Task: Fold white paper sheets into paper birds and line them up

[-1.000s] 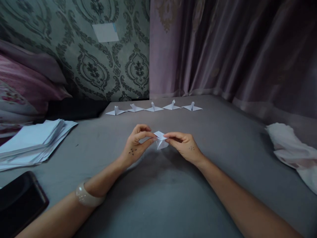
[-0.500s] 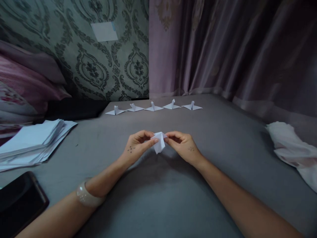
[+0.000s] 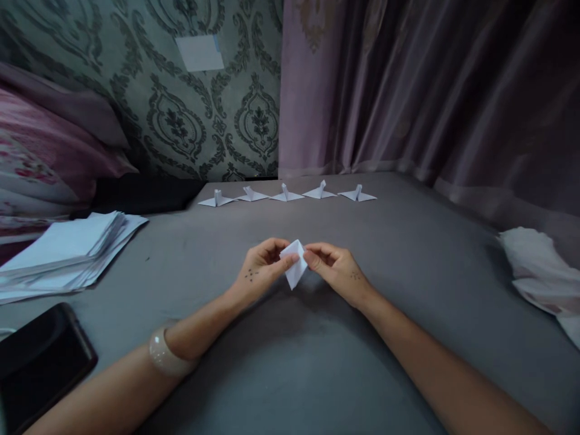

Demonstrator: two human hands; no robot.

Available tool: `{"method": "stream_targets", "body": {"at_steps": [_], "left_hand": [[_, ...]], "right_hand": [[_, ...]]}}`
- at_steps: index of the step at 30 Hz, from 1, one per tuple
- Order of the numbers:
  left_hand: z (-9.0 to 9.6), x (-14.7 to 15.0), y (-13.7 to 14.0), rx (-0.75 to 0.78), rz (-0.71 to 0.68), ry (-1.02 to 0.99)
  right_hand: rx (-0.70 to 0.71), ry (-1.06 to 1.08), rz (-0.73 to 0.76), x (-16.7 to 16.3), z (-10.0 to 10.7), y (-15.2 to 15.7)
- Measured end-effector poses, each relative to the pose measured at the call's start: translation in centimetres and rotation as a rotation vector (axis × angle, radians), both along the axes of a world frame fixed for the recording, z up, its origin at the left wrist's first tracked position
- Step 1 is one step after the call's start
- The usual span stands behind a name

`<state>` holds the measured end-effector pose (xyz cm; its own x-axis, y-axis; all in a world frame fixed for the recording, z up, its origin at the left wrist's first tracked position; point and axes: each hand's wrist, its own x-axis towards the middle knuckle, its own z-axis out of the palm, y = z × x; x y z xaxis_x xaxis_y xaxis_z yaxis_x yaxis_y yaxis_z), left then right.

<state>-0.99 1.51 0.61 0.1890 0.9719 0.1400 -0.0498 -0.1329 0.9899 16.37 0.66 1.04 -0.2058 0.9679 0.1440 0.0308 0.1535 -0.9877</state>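
A small folded white paper (image 3: 293, 277), diamond-shaped with its point downward, is held up above the grey surface. My left hand (image 3: 265, 269) pinches its left side, the thumb lying across the front. On the opposite edge my right hand (image 3: 336, 266) grips the paper between thumb and curled fingers. The back of the paper and several fingertips are hidden. Farther off, several folded white paper figures stand in a row, among them a middle one (image 3: 285, 194) and one at the right end (image 3: 357, 194), each with flat wings and a raised part.
A stack of white paper sheets (image 3: 67, 251) lies at the left, with a black phone (image 3: 45, 365) nearer to me. Behind the stack is a dark folded cloth (image 3: 149, 193). Crumpled whitish fabric (image 3: 539, 272) rests at the far right. A curtain (image 3: 312, 103) hangs behind.
The folded paper has changed from a spread, tented shape to a narrower diamond. Both hands keep hold of it, and the left thumb covers more of its front. The view has shifted slightly.
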Motion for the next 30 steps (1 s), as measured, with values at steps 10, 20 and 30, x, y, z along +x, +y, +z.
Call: {"method": "stream_targets", "body": {"at_steps": [10,20,30], "left_hand": [[0.0,0.1,-0.1,-0.044,-0.016,-0.045],[-0.3,-0.5,0.6,-0.232,-0.089,-0.027],[-1.5,-0.9,1.4,-0.315,-0.075,-0.007]], "right_hand": [[-0.015,0.037,-0.038,-0.6,-0.5,0.0],[-0.253,0.205,-0.09,-0.1,-0.7,0.6],[-0.204,0.1,-0.083,0.5,-2.7,1.8]]}}
